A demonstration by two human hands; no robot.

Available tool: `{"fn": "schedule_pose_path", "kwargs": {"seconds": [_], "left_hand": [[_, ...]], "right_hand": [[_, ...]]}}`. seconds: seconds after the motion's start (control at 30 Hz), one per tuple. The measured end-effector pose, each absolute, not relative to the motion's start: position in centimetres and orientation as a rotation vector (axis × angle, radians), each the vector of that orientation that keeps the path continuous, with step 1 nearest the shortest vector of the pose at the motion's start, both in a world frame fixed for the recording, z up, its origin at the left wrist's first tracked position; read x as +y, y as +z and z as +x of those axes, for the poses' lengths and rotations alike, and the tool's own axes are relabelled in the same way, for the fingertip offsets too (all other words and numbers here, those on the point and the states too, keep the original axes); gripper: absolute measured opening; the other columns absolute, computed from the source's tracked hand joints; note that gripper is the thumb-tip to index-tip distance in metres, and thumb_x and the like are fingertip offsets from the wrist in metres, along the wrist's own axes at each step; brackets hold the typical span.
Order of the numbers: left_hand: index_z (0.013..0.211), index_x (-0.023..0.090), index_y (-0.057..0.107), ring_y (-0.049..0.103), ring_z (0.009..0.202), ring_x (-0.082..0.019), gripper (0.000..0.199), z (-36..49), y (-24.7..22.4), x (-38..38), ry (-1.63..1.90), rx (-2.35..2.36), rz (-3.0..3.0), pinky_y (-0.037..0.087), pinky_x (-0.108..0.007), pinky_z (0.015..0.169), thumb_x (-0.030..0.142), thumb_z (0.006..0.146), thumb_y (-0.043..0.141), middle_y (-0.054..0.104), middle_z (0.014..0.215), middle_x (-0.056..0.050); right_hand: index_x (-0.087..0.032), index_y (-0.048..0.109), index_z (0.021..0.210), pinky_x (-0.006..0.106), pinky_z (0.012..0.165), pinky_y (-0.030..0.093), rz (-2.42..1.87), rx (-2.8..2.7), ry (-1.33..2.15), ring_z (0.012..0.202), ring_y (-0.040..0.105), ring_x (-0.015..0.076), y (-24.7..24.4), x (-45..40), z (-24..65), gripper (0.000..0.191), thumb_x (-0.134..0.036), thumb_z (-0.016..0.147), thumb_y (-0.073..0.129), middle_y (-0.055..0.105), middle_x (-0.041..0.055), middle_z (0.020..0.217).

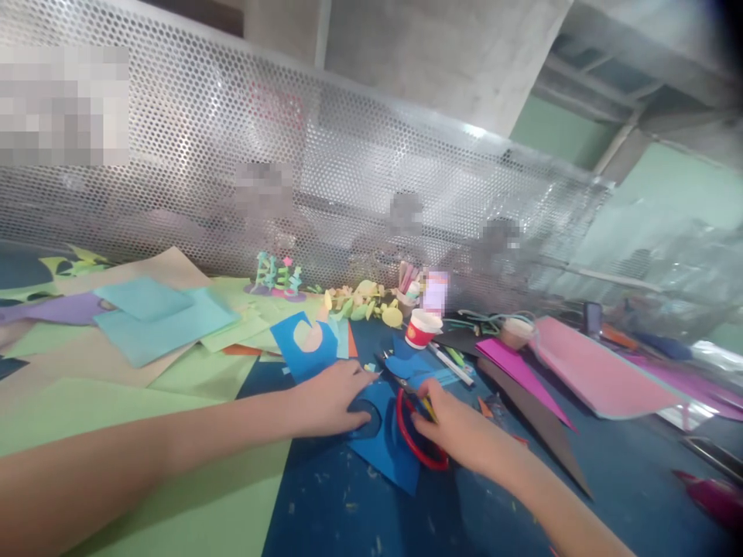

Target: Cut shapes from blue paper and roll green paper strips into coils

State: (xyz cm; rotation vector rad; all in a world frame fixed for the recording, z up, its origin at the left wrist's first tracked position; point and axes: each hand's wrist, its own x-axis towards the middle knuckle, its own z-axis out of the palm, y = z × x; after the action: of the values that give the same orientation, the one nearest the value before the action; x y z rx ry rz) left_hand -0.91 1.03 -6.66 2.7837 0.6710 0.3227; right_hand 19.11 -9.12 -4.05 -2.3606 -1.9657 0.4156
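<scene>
Plainly, the right hand (450, 425) grips red scissors (400, 422); the left hand (330, 398) touches blue paper (384, 455), pinching or not I can't tell. Turning the paper should smooth cuts.

The blue sheet (386, 455) looks matt and smooth, paper or perhaps thin foam; the scissors (402, 414) pair metal blades with glossy red plastic handles; the perforated screen (191, 155) is shiny metal.

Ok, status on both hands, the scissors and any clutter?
Left grip spread over blue sheet. Right grip on red-handled scissors. Blue scraps beside the scissors, red-and-white cup just beyond.
</scene>
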Motion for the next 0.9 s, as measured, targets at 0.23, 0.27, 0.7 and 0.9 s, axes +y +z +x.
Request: {"fn": "schedule_pose_path", "kwargs": {"seconds": [0.23,0.27,0.7,0.9], "left_hand": [[0.116,0.023,0.061,0.054,0.101,-0.024,0.034,-2.0,-6.5,2.0,0.261,0.616,2.719,0.044,-0.036,0.088,0.031,0.083,0.054,0.057,0.103,-0.008],[0.114,0.024,0.061,0.054,0.100,-0.023,0.032,-2.4,-6.4,2.1,0.259,0.599,2.716,0.044,-0.035,0.088,0.029,0.083,0.054,0.057,0.102,-0.007],[0.102,0.018,0.063,0.057,0.095,-0.021,0.033,0.9,-4.7,3.8,0.447,0.626,2.863,0.044,-0.030,0.083,0.044,0.085,0.051,0.062,0.098,-0.007],[0.120,0.013,0.056,0.056,0.101,-0.031,0.056,7.6,-6.7,6.0,0.346,0.619,2.954,0.046,-0.039,0.085,0.043,0.074,0.065,0.062,0.108,-0.015]], "right_hand": [[-0.027,0.035,0.110,0.025,0.055,0.040,-1.904,-1.747,0.867,0.060,0.052,0.0140,-2.8,-9.9,20.2,0.036,-0.045,0.083,0.051,0.054,-0.0037,0.075],[-0.028,0.035,0.109,0.024,0.054,0.040,-1.872,-1.720,0.915,0.060,0.052,0.0134,-2.4,-10.0,20.4,0.040,-0.045,0.080,0.056,0.056,-0.0036,0.078],[-0.023,0.042,0.087,0.023,0.043,0.034,-2.068,-1.453,0.524,0.045,0.051,0.0130,-2.5,-7.0,23.7,0.024,-0.022,0.072,0.061,0.059,-0.0041,0.064],[-0.025,0.037,0.092,0.022,0.041,0.037,-1.950,-1.346,0.534,0.045,0.051,0.0118,-5.0,-6.8,23.8,0.028,-0.030,0.074,0.057,0.057,-0.0053,0.067]]}}
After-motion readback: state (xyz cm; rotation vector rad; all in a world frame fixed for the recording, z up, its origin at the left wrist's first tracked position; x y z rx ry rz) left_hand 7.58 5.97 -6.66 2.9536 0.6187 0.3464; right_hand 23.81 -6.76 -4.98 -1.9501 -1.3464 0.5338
